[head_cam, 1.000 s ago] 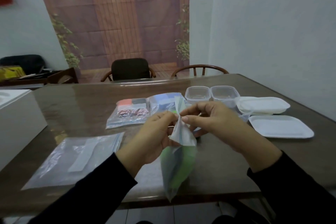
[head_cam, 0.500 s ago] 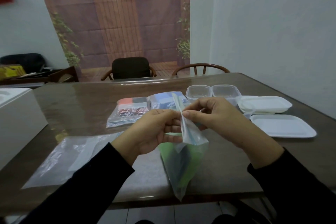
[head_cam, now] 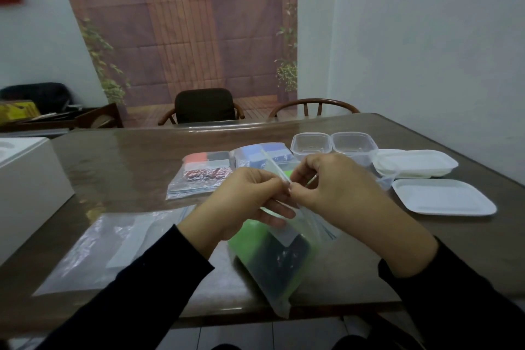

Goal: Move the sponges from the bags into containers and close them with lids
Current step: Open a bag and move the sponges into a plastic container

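I hold a clear zip bag (head_cam: pixel 279 267) with a green and a dark sponge inside, hanging above the table's near edge. My left hand (head_cam: pixel 241 202) and my right hand (head_cam: pixel 332 190) each pinch one side of the bag's zip strip, thumbs almost touching. Behind my hands lie a bag with red, grey and glittery sponges (head_cam: pixel 203 173) and a bag with blue sponges (head_cam: pixel 262 155). Two clear empty containers (head_cam: pixel 311 146) (head_cam: pixel 353 146) stand side by side at the back right. White lids (head_cam: pixel 416 163) (head_cam: pixel 443 200) lie to their right.
An empty flat zip bag (head_cam: pixel 113 247) lies on the brown table (head_cam: pixel 127 156) at the near left. A white box (head_cam: pixel 25 179) stands at the left edge. Two chairs (head_cam: pixel 203 105) are behind the far edge, and a white wall is to the right.
The bag has swung and tilted, its bottom now nearer the right. My hands have shifted slightly along the zip strip, still pinching it.
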Demonstrator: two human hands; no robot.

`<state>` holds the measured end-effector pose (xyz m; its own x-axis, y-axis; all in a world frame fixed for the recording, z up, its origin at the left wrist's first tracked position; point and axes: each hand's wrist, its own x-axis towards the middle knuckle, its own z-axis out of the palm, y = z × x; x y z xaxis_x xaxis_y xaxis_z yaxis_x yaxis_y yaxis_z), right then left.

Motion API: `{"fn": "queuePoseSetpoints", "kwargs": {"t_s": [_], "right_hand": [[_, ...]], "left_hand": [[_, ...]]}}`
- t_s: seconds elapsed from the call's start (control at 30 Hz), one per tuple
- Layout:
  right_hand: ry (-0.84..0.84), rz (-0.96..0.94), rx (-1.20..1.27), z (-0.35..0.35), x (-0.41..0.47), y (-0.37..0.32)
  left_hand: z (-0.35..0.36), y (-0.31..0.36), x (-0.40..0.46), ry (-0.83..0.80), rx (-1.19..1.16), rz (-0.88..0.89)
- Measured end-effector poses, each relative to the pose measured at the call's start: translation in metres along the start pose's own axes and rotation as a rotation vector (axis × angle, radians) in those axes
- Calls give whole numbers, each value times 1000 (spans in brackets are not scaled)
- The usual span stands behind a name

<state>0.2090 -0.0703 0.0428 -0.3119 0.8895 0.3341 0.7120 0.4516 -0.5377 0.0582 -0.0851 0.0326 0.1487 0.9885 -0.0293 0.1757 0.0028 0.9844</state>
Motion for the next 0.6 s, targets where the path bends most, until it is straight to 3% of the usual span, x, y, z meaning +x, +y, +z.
{"fn": "queuePoseSetpoints", "kwargs": {"t_s": [0.23, 0.47, 0.6], "right_hand": [[69, -19, -157, 0, 2, -3], [58, -29, 19, 5, 5, 9], [59, -22, -78, 1, 4, 6]], "left_hand": [[5, -1, -1, 44, 85, 72], [3, 0, 0, 43, 89, 66], [7, -3, 1, 32, 116, 75]]}}
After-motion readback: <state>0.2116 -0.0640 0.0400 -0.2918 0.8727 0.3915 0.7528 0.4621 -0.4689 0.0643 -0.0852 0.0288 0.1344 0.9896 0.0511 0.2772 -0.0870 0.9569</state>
